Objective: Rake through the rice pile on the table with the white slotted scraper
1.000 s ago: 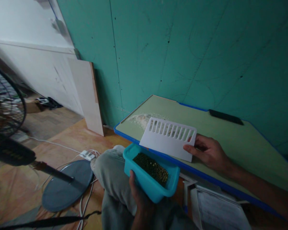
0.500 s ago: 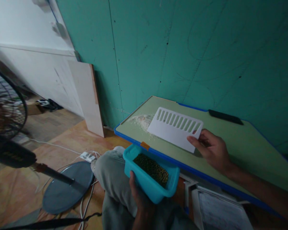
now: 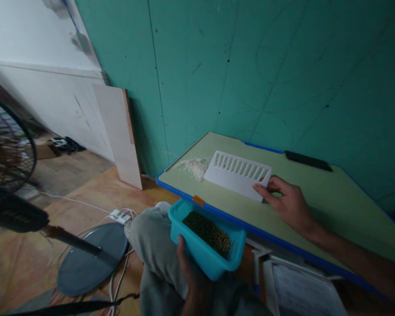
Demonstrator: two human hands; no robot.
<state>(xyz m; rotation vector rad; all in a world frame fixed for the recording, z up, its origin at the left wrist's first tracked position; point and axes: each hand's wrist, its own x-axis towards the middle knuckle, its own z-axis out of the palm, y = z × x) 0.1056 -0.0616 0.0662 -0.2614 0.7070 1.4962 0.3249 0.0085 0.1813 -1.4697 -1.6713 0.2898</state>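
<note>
My left hand [image 3: 194, 272] is closed on the near side of a turquoise plastic tub [image 3: 197, 250], held above my lap just below the table edge. Green and tan beans or seeds [image 3: 209, 232] cover part of its floor. Between the thumb and fingers of my right hand [image 3: 286, 199] is the right end of a white plastic panel [image 3: 230, 180] with a row of slots. The panel leans over the pale green tabletop [image 3: 316, 197]. A pale powdery heap [image 3: 195, 167] lies just past its left end.
Along the table's back edge lies a black strip [image 3: 307, 160]. An orange tab [image 3: 198, 200] sits on the blue front rim. A standing fan [image 3: 16, 210], its round base [image 3: 92, 259] and a power strip [image 3: 120, 216] with cables are on the left. A green wall [image 3: 266, 66] rises behind.
My right hand has moved slightly left, and the white panel has tilted more upright and lower against the tabletop. My left hand and the tub stay where they were.
</note>
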